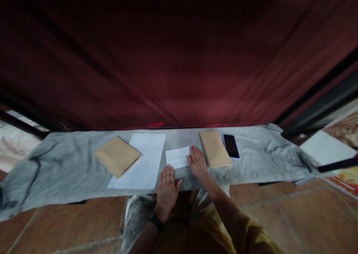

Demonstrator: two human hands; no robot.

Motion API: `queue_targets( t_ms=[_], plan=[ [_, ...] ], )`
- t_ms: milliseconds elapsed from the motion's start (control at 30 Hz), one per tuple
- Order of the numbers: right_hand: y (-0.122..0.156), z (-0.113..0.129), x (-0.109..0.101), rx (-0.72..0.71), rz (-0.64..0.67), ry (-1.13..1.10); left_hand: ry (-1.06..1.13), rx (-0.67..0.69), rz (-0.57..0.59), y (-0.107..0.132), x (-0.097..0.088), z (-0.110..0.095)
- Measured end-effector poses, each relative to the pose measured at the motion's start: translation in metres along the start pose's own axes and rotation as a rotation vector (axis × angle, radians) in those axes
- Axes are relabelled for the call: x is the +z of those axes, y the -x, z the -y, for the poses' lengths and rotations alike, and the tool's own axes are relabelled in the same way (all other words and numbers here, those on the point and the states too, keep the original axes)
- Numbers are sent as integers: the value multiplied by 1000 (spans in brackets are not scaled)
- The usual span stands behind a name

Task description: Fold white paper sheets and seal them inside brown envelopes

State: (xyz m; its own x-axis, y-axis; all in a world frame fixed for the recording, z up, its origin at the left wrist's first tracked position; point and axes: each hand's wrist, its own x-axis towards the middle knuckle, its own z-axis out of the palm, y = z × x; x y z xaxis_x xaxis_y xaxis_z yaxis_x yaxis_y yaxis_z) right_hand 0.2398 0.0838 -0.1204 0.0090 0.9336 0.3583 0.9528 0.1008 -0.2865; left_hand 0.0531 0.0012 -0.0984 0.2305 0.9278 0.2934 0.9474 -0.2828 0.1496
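- Yellow sleeve (246, 228) nearest, bottom right. Wrist with a dark band (157, 221) beside it. Hands?
- Left hand (167, 185) lies flat on the grey cloth (56, 172), palm down, fingers together, holding nothing. Right hand (198, 161) is also flat and spread, gripping nothing, with its fingers resting on the right edge of the small white paper (176, 157).
- Does the left touch that paper?
- Its fingertips are at the paper's near left corner; can't tell if there's contact.
- Where's the paper?
- Middle of the cloth, lying flat, between the large white sheet (144, 164) on the left and a brown envelope (214, 148) on the right.
- Others?
- Second brown envelope (117, 156) overlaps the large sheet's left side. Black phone (231, 146) sits just right of the right-hand envelope, screen dark. Red curtain (179, 60) hangs at the far side, with tiled floor (279, 216) nearer.
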Motion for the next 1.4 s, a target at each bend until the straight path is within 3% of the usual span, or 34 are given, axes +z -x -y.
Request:
queue_targets(
  t_ms=[167,333,400,767,967,1133,1333,1400],
  plan=[
    [3,13,-13,32,-2,-33,-30,10,-3,3,1,2],
    [20,54,-22,-314,149,-157,-26,28,19,3,1,3],
    [29,58,-21,-356,160,-160,-26,37,29,3,-1,3],
    [52,-1,-26,-65,-12,-13,-34,22,45,-9,-6,4],
    [38,3,-24,76,2,-138,-67,88,136,-45,-11,-13],
    [22,6,-18,186,10,-498,-81,77,191,-65,-6,-30],
    [10,11,-23,155,37,-659,46,2,158,-79,-23,-38],
    [9,14,-31,157,23,-712,203,-88,92,-86,-34,-36]
  ],
)
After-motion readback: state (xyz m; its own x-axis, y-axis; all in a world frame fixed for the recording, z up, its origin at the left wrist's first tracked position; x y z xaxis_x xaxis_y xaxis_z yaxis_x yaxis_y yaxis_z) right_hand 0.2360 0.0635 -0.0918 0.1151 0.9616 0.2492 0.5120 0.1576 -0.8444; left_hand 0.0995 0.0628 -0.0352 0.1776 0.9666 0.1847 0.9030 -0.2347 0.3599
